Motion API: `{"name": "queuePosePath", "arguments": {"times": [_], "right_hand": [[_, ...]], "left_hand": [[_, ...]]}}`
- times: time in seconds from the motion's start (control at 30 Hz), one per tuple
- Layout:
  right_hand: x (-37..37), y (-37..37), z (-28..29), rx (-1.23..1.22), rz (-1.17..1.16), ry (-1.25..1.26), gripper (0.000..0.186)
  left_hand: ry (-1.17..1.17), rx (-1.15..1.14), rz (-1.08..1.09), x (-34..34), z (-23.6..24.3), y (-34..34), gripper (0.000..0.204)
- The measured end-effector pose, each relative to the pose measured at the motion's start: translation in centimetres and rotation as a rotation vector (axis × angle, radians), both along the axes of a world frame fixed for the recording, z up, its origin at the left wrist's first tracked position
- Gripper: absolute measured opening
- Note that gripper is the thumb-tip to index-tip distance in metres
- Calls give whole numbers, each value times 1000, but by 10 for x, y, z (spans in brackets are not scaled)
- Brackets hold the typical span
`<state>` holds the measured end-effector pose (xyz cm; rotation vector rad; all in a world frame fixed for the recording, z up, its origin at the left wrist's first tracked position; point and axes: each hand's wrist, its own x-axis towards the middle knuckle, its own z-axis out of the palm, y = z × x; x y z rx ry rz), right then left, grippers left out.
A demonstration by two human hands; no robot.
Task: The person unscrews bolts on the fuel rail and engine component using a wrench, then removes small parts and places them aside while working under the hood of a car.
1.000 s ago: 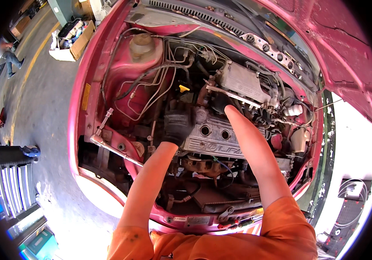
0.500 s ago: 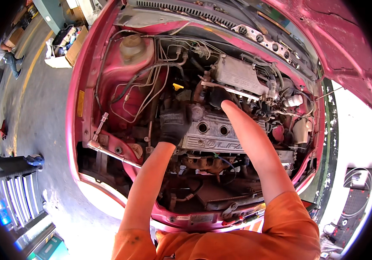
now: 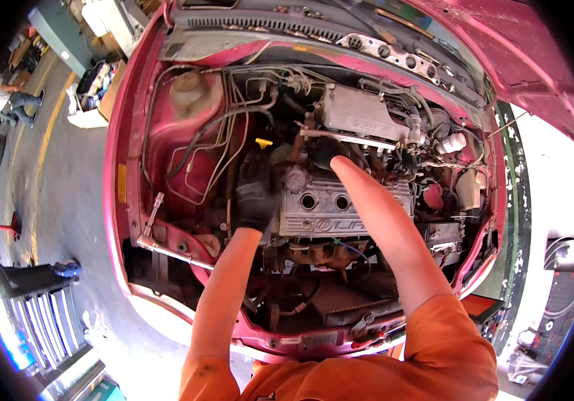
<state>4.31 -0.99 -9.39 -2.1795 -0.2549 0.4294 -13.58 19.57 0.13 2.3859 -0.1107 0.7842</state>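
Observation:
My left hand (image 3: 255,199), in a dark glove, is at the left end of the silver valve cover (image 3: 323,225). It is smeared by motion, and its fingers point toward the far side, below a yellow dipstick handle (image 3: 264,143). Beyond the cover, my right hand (image 3: 325,154), also gloved, reaches down beside the metal intake manifold (image 3: 360,113). Its fingers are hidden in shadow among the engine parts. Whether either hand holds anything does not show. A round filler cap (image 3: 295,178) sits on the cover between the hands.
A long-handled ratchet (image 3: 173,250) lies across the front left of the red engine bay. A flat gasket (image 3: 397,57) rests near the windshield. Tools lie on the front edge (image 3: 373,341). A tool cabinet (image 3: 43,321) stands at left. Another person (image 3: 13,100) sits far left.
My left hand has moved a little left, off the end of the valve cover. My right hand stays by the intake manifold. The whole view has shifted slightly.

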Motion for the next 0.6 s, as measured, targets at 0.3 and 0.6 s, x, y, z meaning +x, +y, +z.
{"name": "queuePosePath", "arguments": {"times": [0.3, 0.6], "right_hand": [[-59, 53, 130, -681, 70, 77, 42], [-55, 33, 121, -656, 26, 252, 37]], "left_hand": [[460, 371, -419, 108, -21, 7, 19], [670, 472, -527, 151, -96, 5, 41]]}}
